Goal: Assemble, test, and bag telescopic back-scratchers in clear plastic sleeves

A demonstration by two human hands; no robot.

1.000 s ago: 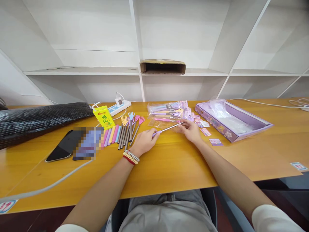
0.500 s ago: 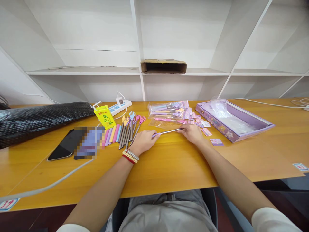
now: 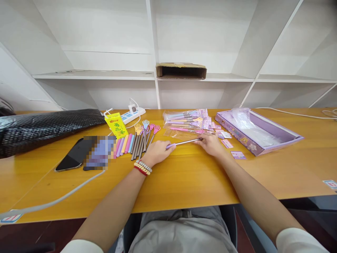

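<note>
Both hands hold one telescopic back scratcher [image 3: 184, 142] low over the counter [image 3: 184, 182]. The left hand [image 3: 157, 153] is closed around its lilac handle. The right hand [image 3: 211, 144] pinches the far end, and its fingers hide the claw head. Only the metal rod shows between them. A pixelated patch [image 3: 99, 153] partly covers the phone [image 3: 70, 159].

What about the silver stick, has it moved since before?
Yes. The silver stick tilted: its end in the right hand drew back toward the camera, away from the packets.
</note>
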